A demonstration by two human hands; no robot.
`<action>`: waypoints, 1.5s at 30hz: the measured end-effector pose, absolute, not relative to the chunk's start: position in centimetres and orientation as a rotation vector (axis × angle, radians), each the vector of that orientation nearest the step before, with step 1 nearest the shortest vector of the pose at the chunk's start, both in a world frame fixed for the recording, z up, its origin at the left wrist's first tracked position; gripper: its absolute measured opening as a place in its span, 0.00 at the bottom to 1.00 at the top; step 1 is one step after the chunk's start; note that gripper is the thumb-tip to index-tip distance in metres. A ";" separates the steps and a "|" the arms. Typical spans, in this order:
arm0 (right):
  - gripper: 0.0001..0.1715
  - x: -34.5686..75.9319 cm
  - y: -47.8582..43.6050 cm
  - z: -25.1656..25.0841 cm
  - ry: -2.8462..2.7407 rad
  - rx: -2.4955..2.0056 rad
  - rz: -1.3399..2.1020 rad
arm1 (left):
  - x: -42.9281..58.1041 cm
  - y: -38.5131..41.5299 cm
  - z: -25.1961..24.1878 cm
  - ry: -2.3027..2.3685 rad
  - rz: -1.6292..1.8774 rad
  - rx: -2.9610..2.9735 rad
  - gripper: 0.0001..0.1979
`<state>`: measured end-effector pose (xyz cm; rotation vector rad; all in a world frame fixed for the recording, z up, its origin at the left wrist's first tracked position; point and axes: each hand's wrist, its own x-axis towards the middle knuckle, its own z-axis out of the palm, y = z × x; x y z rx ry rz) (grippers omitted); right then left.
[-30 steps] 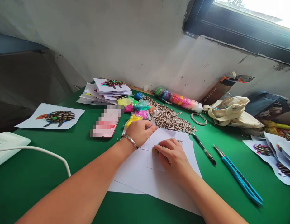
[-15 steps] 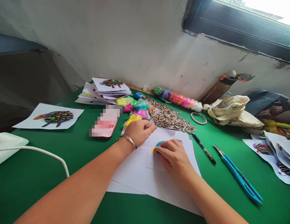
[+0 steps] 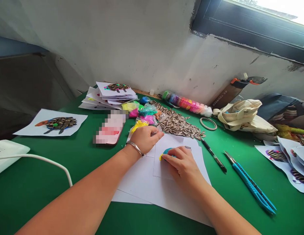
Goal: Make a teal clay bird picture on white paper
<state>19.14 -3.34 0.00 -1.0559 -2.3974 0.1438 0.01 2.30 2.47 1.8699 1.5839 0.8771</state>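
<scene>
Blue and yellow modelling clay (image 3: 166,153) lies on a small white paper sheet (image 3: 168,163), partly hidden beneath the fingers of the right hand (image 3: 182,163), which are pressed down on it and clamp it against the sheet. That sheet sits on larger white paper sheets (image 3: 161,192). The left hand (image 3: 146,139), with a metal bangle (image 3: 135,148) on its wrist, rests at the top edge of the paper, its fingers lying close together and clamped on nothing that can be made out. Just beyond it, a heap of striped sunflower seeds (image 3: 178,124) and small plastic bags of coloured clay (image 3: 148,110) lie on the green surface (image 3: 44,202). A slim black craft knife (image 3: 214,159) and a blue utility knife (image 3: 252,184) lie to the right of the paper. A pixelated phone (image 3: 109,129) lies to the left, between the paper and a white card bearing a seed-and-clay bird picture (image 3: 60,123). More seed-picture cards are stacked (image 3: 116,91) towards the wall.
</scene>
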 end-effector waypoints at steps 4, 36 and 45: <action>0.18 19.2 -3.3 0.1 -2.405 -1.063 0.165 | 0.0 2.3 2.6 1.587 0.865 1.870 0.15; 0.19 19.1 -3.3 0.4 -2.417 -1.040 0.134 | 0.1 2.3 2.5 1.562 0.882 1.843 0.15; 0.17 19.9 -2.5 0.1 -2.123 -1.062 0.266 | -0.1 2.4 2.9 1.412 0.890 1.665 0.20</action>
